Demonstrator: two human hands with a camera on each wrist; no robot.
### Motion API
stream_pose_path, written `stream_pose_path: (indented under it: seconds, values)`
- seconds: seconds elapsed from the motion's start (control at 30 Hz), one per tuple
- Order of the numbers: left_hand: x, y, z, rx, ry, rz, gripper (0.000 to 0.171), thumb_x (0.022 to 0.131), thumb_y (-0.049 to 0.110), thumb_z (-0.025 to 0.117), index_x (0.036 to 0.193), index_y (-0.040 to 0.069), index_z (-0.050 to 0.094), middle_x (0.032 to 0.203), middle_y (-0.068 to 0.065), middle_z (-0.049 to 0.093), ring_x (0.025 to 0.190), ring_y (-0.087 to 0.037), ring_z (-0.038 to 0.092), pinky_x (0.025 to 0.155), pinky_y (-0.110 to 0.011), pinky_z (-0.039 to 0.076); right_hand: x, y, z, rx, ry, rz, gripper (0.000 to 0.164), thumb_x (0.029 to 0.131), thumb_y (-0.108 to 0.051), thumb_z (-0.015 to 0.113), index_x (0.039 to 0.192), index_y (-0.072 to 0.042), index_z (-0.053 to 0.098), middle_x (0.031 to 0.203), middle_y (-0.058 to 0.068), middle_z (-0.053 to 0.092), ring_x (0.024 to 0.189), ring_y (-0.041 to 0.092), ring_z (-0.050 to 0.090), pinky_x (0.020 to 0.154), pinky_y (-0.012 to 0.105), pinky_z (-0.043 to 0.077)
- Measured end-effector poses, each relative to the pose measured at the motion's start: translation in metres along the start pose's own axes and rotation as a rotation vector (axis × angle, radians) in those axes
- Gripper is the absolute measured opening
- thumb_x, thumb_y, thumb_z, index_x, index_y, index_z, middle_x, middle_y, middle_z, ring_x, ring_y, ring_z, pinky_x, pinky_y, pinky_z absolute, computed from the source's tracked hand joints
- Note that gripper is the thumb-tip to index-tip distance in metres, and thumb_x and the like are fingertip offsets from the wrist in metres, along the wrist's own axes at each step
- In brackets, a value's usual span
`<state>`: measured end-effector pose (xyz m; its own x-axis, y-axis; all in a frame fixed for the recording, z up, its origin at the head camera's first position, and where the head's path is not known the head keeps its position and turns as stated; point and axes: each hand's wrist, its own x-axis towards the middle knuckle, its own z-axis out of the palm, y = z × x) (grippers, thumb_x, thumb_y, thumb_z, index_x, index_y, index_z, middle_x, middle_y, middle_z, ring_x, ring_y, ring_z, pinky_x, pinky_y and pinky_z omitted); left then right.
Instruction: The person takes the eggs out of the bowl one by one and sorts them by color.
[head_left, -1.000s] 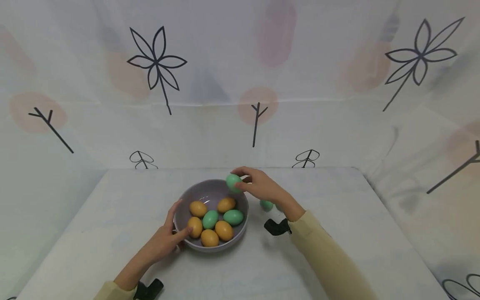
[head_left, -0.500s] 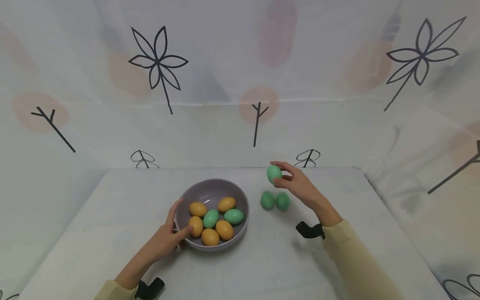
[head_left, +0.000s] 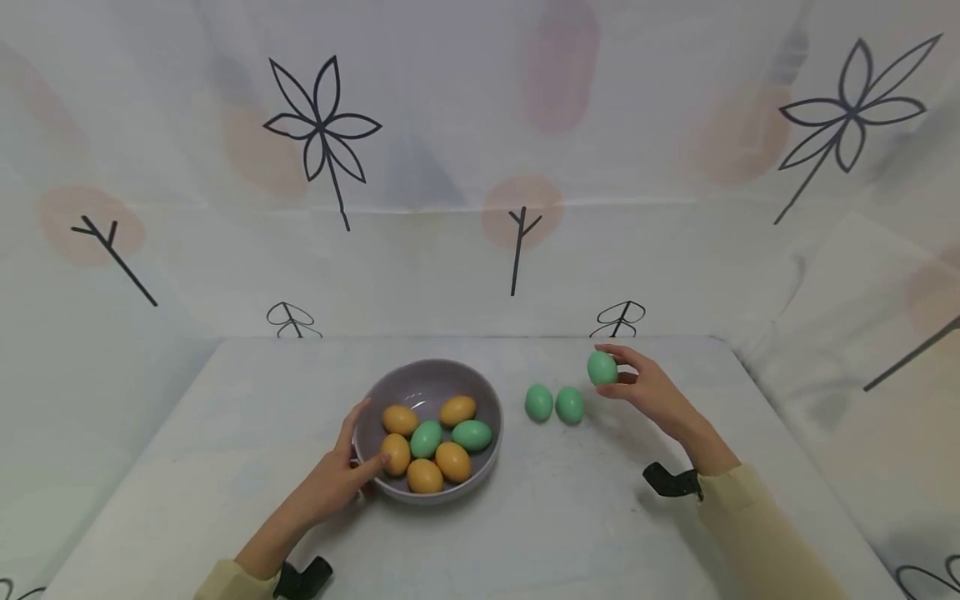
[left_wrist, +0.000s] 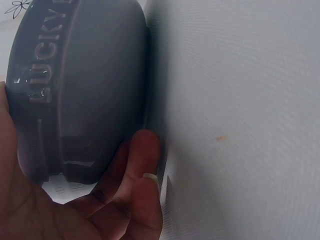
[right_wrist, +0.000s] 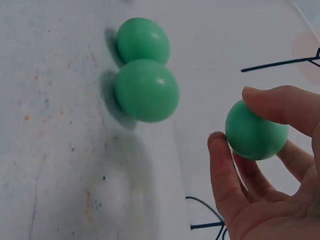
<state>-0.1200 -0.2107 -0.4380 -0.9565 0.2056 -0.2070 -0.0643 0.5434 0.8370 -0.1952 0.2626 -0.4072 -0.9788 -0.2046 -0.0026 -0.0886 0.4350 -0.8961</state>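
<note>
My left hand (head_left: pixel 336 479) grips the grey-purple bowl (head_left: pixel 408 382) at its left side, thumb over the rim. In the left wrist view its fingers (left_wrist: pixel 145 155) curl under the bowl's outer wall (left_wrist: pixel 100 90), which has raised letters. Inside lie several orange eggs (head_left: pixel 425 476) and two green eggs (head_left: pixel 472 435). To the right, my right hand (head_left: pixel 651 396) pinches a green egg (right_wrist: pixel 256 131) between thumb and fingertips, raised above the table. Two more green eggs, one nearer the bowl (head_left: pixel 538 402) and one farther right (head_left: pixel 570 405), rest side by side on the table.
A white cloth covers the table (head_left: pixel 585 517). Behind it hangs a pale patterned sheet (head_left: pixel 450 275) that also runs along both sides. Each wrist carries a black camera mount, one left (head_left: pixel 303 577) and one right (head_left: pixel 671 481).
My right hand has carried the green egg from over the bowl's back right rim to the right, past the two eggs on the table. My left hand has stayed on the bowl.
</note>
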Motion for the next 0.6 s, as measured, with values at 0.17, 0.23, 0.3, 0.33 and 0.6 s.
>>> stream_pose_path:
  seconds: [0.17,0.23,0.3,0.33,0.6]
  values:
    - [-0.001,0.001,-0.001,-0.001,-0.007,0.012,0.086,0.097,0.038,0.063,0.158,0.033,0.003,0.079,-0.009,0.062,0.068,-0.022,0.059,0.062,-0.034,0.045,-0.007,0.013,-0.008,-0.070,0.015,0.003,0.071,0.088,-0.016,0.076,0.149,-0.008,0.042,0.136,0.021,0.050,0.119,0.036,0.053,0.089,0.044,0.044]
    - [-0.001,0.002,-0.001,0.000,-0.007,0.014,0.086,0.097,0.038,0.063,0.159,0.032,0.003,0.079,-0.009,0.062,0.068,-0.022,0.058,0.062,-0.034,0.045,-0.009,0.017,-0.010,-0.085,0.015,0.000,0.071,0.087,-0.015,0.077,0.148,-0.006,0.043,0.135,0.021,0.051,0.119,0.037,0.053,0.088,0.044,0.043]
    - [-0.001,0.003,-0.002,0.002,-0.005,0.016,0.086,0.097,0.038,0.063,0.158,0.032,0.003,0.080,-0.009,0.062,0.068,-0.022,0.058,0.063,-0.034,0.045,-0.010,0.022,-0.011,-0.090,0.010,-0.004,0.071,0.087,-0.014,0.077,0.148,-0.004,0.043,0.135,0.023,0.051,0.119,0.037,0.054,0.088,0.043,0.044]
    - [-0.001,0.003,-0.002,0.004,-0.004,0.016,0.086,0.097,0.038,0.063,0.158,0.032,0.003,0.080,-0.009,0.062,0.068,-0.022,0.058,0.063,-0.034,0.045,-0.011,0.024,-0.010,-0.090,0.008,-0.001,0.070,0.086,-0.013,0.077,0.148,-0.004,0.044,0.135,0.022,0.051,0.118,0.037,0.054,0.088,0.042,0.045]
    - [0.000,0.001,0.000,0.009,0.003,0.011,0.086,0.097,0.039,0.064,0.158,0.033,0.004,0.083,-0.009,0.061,0.068,-0.021,0.058,0.063,-0.034,0.045,-0.010,0.035,-0.001,-0.124,-0.027,0.047,0.070,0.085,-0.018,0.079,0.146,-0.003,0.047,0.135,0.020,0.052,0.117,0.036,0.056,0.090,0.043,0.046]
